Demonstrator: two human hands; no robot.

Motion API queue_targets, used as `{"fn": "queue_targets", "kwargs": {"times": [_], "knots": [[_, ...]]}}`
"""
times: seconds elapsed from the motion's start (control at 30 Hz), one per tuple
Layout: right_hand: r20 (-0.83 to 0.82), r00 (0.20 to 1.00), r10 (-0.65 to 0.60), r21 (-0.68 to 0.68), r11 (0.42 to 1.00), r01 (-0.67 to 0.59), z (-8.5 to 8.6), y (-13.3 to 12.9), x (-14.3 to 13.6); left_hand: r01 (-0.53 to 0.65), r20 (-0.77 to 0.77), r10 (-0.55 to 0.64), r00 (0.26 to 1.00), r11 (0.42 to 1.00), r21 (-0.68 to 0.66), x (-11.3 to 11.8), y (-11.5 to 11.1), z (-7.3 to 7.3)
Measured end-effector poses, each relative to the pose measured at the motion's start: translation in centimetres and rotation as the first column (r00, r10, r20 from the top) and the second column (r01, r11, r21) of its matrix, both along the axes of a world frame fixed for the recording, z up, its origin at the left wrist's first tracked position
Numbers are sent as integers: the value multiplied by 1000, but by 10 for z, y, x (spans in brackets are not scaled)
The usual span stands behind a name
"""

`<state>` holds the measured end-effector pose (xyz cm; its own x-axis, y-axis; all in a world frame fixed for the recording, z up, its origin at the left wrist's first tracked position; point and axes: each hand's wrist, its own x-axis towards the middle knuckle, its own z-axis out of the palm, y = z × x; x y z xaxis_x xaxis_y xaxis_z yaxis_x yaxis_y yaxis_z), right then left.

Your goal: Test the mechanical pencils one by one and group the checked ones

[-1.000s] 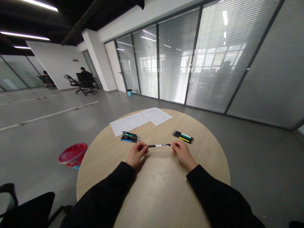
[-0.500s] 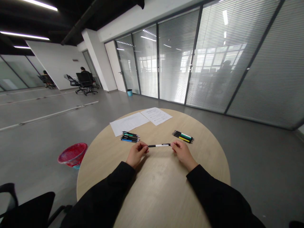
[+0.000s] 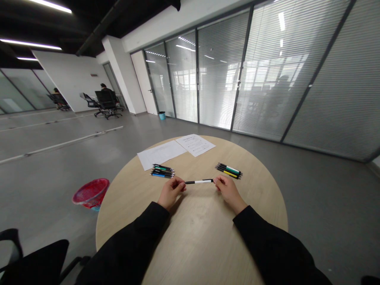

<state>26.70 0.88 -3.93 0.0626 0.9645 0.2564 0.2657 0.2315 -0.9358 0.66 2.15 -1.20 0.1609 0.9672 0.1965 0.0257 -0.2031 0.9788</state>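
A black and white pen (image 3: 199, 181) is stretched level between my two hands over the table (image 3: 196, 241). My left hand (image 3: 172, 192) pinches its black grip end, with the tip hidden by the fingers. At the other end, my right hand (image 3: 227, 190) is closed on the black clip end. Just beyond my left hand lies a group of several black pens (image 3: 162, 171) with blue, green and white parts. Another group of several pens (image 3: 228, 170), with green and yellow barrels, lies beyond my right hand.
Two printed paper sheets (image 3: 162, 153) (image 3: 196, 145) lie at the table's far edge. A red-lined waste basket (image 3: 91, 193) stands on the floor to the left. A black chair (image 3: 38, 257) is at the lower left. Farther off, a person sits in an office chair (image 3: 107, 101).
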Motion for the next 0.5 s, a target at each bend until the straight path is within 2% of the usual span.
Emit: {"fn": "queue_targets", "kwargs": {"times": [0.5], "knots": [[1, 1000, 3, 0, 1000, -3, -10, 5, 1, 8, -9, -8, 1000, 1000, -21, 1, -1, 3]]}}
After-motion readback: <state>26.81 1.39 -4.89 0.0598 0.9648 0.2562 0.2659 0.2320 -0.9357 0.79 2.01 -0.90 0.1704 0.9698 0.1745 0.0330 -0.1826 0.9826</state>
